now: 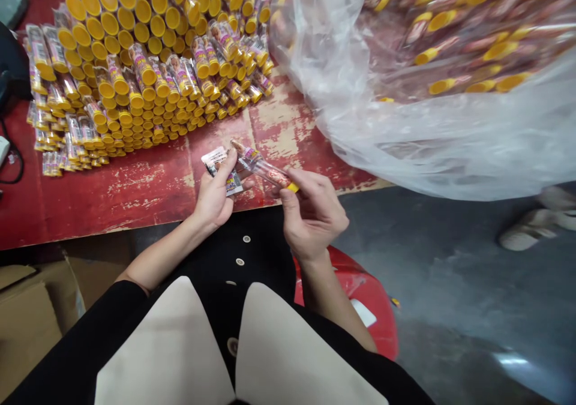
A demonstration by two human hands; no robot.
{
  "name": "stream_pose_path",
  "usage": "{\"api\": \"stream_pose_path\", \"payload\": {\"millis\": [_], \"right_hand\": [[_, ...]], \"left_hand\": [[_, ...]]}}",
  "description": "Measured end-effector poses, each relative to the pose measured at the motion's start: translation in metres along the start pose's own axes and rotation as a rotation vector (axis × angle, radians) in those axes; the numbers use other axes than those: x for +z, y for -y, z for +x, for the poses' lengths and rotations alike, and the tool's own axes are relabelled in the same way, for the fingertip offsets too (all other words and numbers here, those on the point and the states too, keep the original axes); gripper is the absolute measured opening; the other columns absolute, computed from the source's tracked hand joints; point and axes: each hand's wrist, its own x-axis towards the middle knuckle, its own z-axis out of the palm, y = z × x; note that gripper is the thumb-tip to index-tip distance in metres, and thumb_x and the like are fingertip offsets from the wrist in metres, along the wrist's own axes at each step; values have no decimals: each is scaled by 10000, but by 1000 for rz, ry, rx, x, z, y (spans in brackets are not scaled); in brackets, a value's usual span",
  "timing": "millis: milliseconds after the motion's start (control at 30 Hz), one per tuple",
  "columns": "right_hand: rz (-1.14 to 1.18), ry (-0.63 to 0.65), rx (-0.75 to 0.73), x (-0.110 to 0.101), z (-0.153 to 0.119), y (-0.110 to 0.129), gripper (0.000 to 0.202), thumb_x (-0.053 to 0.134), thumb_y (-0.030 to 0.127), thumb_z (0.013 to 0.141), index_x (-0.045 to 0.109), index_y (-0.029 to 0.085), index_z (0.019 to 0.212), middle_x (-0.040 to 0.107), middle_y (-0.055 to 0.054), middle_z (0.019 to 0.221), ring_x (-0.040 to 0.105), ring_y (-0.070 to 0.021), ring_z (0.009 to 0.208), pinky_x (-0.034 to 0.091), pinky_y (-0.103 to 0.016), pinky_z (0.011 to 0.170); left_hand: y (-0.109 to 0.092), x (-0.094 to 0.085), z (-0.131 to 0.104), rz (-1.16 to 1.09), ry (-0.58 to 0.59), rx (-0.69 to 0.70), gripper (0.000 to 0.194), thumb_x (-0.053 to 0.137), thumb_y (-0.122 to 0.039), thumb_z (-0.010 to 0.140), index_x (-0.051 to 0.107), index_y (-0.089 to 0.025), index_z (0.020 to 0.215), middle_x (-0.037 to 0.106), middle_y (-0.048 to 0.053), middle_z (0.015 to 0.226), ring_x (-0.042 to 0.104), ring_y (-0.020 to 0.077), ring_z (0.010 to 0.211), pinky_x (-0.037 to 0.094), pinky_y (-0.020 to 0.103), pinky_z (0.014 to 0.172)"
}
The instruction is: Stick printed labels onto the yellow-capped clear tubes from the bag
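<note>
Clear yellow-capped tube (271, 173) is held tilted near the front edge of the worn red table (148, 195), right hand (317, 213) pinching its cap end, left hand (216, 196) pinching printed cards (234, 184), piled capped tubes (148, 93) beyond.

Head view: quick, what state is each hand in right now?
Left hand: closed, pinching flat printed pieces under the thumb.
Right hand: closed, holding a clear tube by its yellow-capped end.
</note>
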Motion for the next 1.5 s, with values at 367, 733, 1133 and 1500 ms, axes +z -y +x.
{"api": "stream_pose_path", "payload": {"millis": [367,733,1133,1500], "right_hand": [[-168,98,-211,-8,-2,10,546,670,48,853,672,322,1326,767,-67,1151,761,-203,985,654,-355,852],[91,-89,187,9,-18,8,379,681,172,895,729,350,1225,715,-35,1055,731,-169,898,654,-352,761],[-58,-102,45,23,9,2,245,697,229,893,782,330,1100,612,-44,1017,647,-163,944,598,-357,818],[63,-115,105,54,57,-34,207,681,300,909,787,282,1086,646,-52,1026,660,-165,982,595,-357,853]], "left_hand": [[5,-6,-2,127,110,128,423,904,-338,667,687,-159,983,765,67,1057,755,217,1001,541,169,612],[10,-11,-8,270,332,9,456,938,-429,590,713,-139,861,785,71,928,701,121,672,539,196,571],[15,-13,-7,244,311,68,477,965,-401,528,679,-152,817,693,-27,749,604,69,554,510,195,501],[-8,20,43,187,267,290,475,889,-377,695,692,-229,1101,739,-11,976,664,76,657,544,172,581]]}}
